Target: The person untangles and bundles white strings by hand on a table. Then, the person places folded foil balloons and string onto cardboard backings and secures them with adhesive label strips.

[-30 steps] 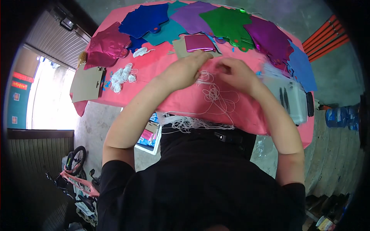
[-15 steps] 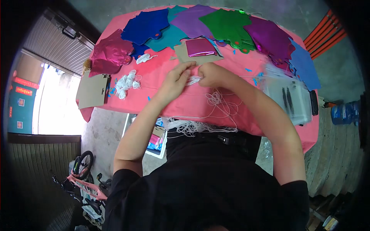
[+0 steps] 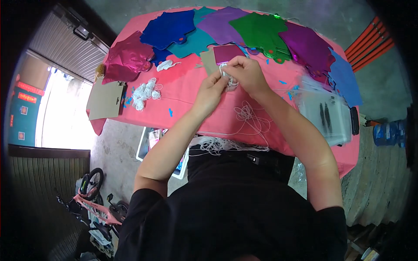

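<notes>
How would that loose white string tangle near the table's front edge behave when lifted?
The string tangle would probably flop, since its thin loops lie slack on the pink cloth. It looks light for its spread, being mostly gaps. Pulled, it might knot, as its strands cross one another.

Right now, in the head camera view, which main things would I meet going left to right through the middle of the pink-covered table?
Brown card → heap of white string bundles → left hand → right hand → clear plastic bags.
</notes>
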Motion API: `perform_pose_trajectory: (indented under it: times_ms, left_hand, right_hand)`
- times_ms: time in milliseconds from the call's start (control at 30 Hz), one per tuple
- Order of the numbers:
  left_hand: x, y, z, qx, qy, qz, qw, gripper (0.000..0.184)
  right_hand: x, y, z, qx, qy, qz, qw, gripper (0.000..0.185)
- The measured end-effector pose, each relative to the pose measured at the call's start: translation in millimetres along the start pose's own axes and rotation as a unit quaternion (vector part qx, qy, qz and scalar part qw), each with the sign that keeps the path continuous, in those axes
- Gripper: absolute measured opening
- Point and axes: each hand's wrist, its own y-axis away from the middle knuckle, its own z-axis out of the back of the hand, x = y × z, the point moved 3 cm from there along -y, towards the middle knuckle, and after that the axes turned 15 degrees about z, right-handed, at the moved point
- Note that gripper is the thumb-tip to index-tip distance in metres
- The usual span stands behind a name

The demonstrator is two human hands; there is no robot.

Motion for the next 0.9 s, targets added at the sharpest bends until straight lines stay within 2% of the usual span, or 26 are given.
perform_pose_trajectory:
  times_ms: [67,100,200,300,333,433,467,500,567,600,700,833,900]
  left_hand:
    - [-1.1,2.4,0.1,-0.046,0.006,0.018,0.999,0.024]
    - [-2.5,3.2,0.4,-0.046,0.005,0.018,0.999,0.024]
    - [-3.0,5.9,4.7,-0.007,0.123,0.069,0.990,0.020]
    - [-2.5,7.0,9.0,0.028,0.111,0.107,0.988,0.018]
    - [-2.2,6.5,9.4,0.047,0.103,0.126,0.986,0.017]
    - [1.6,0.8,13.3,0.103,0.097,0.124,0.982,0.018]
    - [2.1,0.8,12.8,0.130,0.095,0.123,0.979,0.019]
    - [3.3,1.4,13.6,0.129,0.095,0.123,0.979,0.019]
    - [-6.7,10.8,1.9,0.058,0.119,0.143,0.981,0.020]
    - [-8.9,13.9,-2.5,0.023,0.131,0.152,0.979,0.020]
    - [-9.0,19.2,-15.1,0.013,0.108,0.111,0.988,0.022]
    - [1.6,13.9,-13.9,0.008,0.101,0.071,0.992,0.022]
    - [6.5,11.3,-10.1,0.007,0.104,0.062,0.993,0.023]
  right_hand:
    - [-0.1,0.5,3.6,0.014,0.034,0.032,0.999,0.015]
    - [0.2,1.1,7.0,0.027,0.055,0.050,0.997,0.015]
    - [2.2,2.1,10.1,0.056,0.097,0.088,0.990,0.017]
    - [10.3,7.0,10.0,0.009,-0.055,0.062,0.996,0.013]
    - [10.3,7.9,9.9,0.009,-0.055,0.063,0.996,0.013]
    - [11.7,10.1,5.6,0.104,0.139,0.100,0.980,0.015]
    - [13.0,10.3,5.1,0.105,0.139,0.100,0.980,0.015]
    - [15.7,10.4,5.0,0.106,0.198,0.122,0.967,0.017]
    - [22.2,10.6,4.9,0.104,0.314,0.162,0.930,0.021]
    - [21.0,10.9,5.3,0.104,0.315,0.163,0.929,0.021]
    - [17.2,17.5,-0.7,0.124,0.503,0.334,0.787,0.025]
    - [6.9,23.6,-8.3,0.093,0.453,0.313,0.829,0.027]
    - [8.2,26.8,-8.3,0.107,0.414,0.306,0.851,0.027]
